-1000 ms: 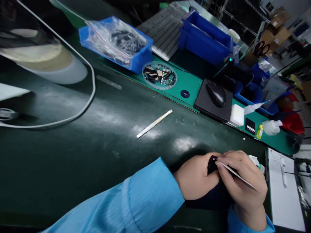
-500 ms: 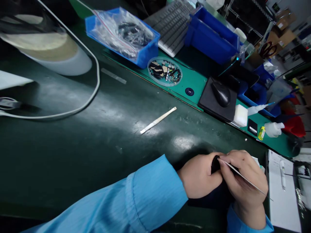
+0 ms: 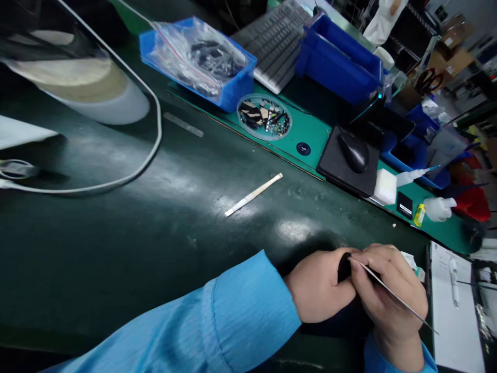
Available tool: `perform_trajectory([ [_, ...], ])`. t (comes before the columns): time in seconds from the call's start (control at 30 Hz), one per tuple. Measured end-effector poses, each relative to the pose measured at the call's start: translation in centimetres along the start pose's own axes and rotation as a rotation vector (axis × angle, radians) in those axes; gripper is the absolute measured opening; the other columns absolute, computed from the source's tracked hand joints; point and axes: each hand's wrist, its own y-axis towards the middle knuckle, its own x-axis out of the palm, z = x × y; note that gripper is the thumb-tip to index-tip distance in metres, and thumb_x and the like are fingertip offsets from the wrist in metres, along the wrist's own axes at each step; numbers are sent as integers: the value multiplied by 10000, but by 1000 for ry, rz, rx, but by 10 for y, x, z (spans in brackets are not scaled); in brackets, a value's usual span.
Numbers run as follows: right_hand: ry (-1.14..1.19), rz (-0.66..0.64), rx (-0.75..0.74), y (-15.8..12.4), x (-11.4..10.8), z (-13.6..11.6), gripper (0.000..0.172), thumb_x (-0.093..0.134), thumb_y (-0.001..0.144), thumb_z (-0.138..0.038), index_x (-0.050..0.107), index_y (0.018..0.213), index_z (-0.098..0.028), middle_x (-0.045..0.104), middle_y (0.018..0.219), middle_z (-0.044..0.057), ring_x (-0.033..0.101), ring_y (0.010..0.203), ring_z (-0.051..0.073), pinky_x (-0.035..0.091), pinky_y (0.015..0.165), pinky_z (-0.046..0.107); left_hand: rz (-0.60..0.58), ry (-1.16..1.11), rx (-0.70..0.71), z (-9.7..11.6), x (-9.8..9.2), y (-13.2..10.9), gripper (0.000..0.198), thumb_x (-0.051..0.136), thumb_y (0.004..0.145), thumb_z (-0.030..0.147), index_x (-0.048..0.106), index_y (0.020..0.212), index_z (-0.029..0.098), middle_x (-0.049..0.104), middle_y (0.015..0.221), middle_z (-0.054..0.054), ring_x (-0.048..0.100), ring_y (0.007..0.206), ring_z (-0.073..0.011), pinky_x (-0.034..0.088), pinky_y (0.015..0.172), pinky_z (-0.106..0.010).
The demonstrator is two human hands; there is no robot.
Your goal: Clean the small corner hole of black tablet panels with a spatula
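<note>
My left hand (image 3: pixel 319 288) is closed around a small black object (image 3: pixel 344 267), of which only a part shows between the thumb and the curled fingers. My right hand (image 3: pixel 402 290) pinches a thin, needle-like metal tool (image 3: pixel 402 299). One end of the tool is at the black object, and the other slants back past the wrist. Both hands touch each other low at the right of the head view. What lies beneath them, a dark flat shape, is mostly hidden.
A slim whitish stick (image 3: pixel 254 195) lies on the dark green bench. Behind it are a blue bin of bagged parts (image 3: pixel 233 96), a round dish of small parts (image 3: pixel 281 101) and a black mouse (image 3: pixel 353 151). Paper with a pen (image 3: pixel 453 282) lies at the right.
The far end of the metal tool has swung slightly lower, with a small turn of my right hand. My left hand keeps its hold; the whole view has shifted a little.
</note>
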Motion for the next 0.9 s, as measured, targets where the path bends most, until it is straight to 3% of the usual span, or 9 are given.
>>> perform_trajectory([
  [0.9, 67, 1, -10, -4, -9, -1, 302, 715, 846, 52, 720, 1088, -129, 682, 969, 80, 660, 947, 228, 573, 795, 433, -36, 13, 29, 0, 0, -1, 390, 599, 955, 264, 689, 1333, 232, 796, 1213, -77, 761, 1103, -278, 599, 993, -388],
])
